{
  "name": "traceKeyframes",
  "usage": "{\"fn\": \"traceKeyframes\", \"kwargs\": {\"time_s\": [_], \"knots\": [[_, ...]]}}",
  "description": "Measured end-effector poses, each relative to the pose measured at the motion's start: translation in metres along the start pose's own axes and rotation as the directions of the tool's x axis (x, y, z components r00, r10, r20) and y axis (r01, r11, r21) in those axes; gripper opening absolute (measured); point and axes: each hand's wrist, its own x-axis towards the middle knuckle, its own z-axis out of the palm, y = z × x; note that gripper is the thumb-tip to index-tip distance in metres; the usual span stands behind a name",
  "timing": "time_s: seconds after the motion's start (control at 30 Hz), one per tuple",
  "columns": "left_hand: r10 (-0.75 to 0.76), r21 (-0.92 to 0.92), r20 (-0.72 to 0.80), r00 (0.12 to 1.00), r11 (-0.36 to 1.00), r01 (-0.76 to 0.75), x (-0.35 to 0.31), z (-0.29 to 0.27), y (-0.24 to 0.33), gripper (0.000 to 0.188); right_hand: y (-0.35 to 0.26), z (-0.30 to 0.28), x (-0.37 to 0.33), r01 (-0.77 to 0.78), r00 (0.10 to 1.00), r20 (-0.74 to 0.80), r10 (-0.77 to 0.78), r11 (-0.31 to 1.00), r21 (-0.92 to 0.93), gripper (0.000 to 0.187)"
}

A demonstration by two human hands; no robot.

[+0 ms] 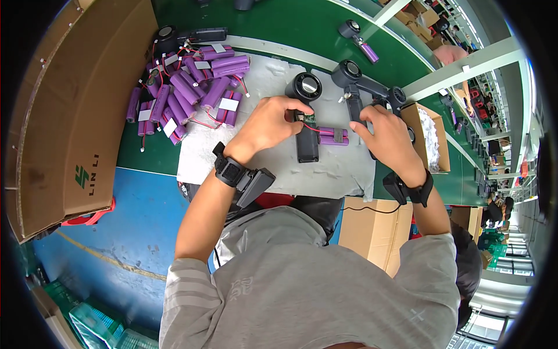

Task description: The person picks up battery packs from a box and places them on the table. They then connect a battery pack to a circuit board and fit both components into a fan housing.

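Note:
On the white sheet [273, 168] in front of me lies a black handheld device, fan-like, with a round head [304, 87] and an opened handle [307, 146]. A small green circuit board [310, 118] shows inside the handle. My left hand [270, 123] pinches thumb and forefinger around a small white wire plug [300, 117] by the board. A red wire runs from there to a purple battery pack [333, 136] lying right of the handle. My right hand [388, 139] hovers with thumb and forefinger apart, beside a second black device [354, 106]; its other fingers are partly hidden.
A heap of purple battery packs [186, 87] with wires lies at left, beside a tall cardboard box [75, 122]. At right stands a small carton [427, 139] of white pieces. Another device [350, 28] with a purple pack lies on the green bench [302, 29] farther back.

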Motion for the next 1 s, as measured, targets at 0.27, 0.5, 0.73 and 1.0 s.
{"fn": "traceKeyframes", "kwargs": {"time_s": [0.27,0.5,0.73,1.0], "knots": [[0.004,-0.031,0.003,1.0,1.0,-0.004,0.003,0.004,0.002,0.032,-0.022,0.048,0.007,0.445,0.892,-0.204,-0.403,0.859,0.253,0.039],[-0.036,-0.008,0.004,0.999,0.999,0.036,0.003,0.001,0.005,0.032,-0.015,0.032,0.011,-0.019,0.956,0.213,-0.2,0.687,0.727,0.037],[-0.028,0.02,0.008,1.0,0.999,0.028,0.003,0.002,0.006,0.032,-0.008,0.04,-0.007,-0.383,0.881,0.389,-0.271,0.075,0.921,0.059],[0.086,0.097,-0.013,0.996,0.992,-0.084,0.002,0.005,0.002,0.033,-0.012,0.035,-0.019,-0.444,0.861,0.382,-0.335,-0.13,0.886,0.088]]}}
